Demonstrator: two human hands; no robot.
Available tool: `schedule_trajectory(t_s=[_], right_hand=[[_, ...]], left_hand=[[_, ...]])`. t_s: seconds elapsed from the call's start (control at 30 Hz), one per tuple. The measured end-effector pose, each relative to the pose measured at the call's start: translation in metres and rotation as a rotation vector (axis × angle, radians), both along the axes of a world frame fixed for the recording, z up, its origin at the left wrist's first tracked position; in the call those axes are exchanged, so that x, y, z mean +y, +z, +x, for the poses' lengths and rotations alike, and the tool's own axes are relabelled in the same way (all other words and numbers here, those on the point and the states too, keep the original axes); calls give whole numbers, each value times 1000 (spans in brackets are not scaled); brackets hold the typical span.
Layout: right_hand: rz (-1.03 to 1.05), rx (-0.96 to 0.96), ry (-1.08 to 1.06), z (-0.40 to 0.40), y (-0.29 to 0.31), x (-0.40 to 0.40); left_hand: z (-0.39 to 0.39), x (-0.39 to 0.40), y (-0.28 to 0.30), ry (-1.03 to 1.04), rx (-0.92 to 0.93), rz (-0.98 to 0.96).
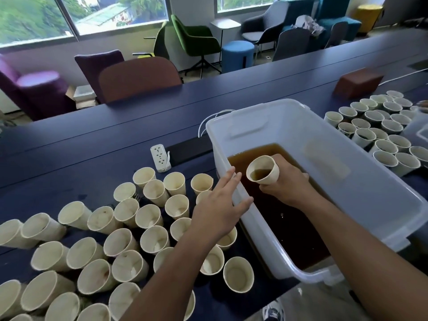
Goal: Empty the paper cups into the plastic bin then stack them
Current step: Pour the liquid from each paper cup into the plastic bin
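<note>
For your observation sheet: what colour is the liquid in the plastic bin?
Dark brown liquid, tea-like, seen in the head view.

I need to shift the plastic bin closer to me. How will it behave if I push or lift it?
The plastic bin probably feels heavy: brown liquid covers its whole bottom. Pushed quickly, that liquid would likely slosh toward a wall. Its thin translucent sides may flex if lifted by the rim, so sliding slowly seems safer.
</note>
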State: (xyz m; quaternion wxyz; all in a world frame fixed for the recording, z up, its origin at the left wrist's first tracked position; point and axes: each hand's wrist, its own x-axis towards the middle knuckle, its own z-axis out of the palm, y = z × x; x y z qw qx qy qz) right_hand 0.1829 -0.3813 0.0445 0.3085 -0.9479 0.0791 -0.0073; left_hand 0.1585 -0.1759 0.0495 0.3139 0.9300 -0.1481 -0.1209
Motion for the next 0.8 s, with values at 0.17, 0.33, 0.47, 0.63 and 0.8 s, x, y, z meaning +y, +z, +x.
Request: schedule_trajectory(t_s=[0.17,0.33,0.47,0.63,0.8], right_hand=[[-98,-14,-23,0,0,-1],[-180,-15,-28,2,-2,-1],[-251,-51,-15,2,-5,-2],[-288,-92,1,0,-5,0],[-327,-131,10,-3,-2,3]], left_hand=[[-1,0,-3,-4,2,10],[-1,0,-5,3,2,10],[0,1,-7,2,-1,9],[-1,0,-8,2,4,4],[-1,0,-6,0,5,6]])
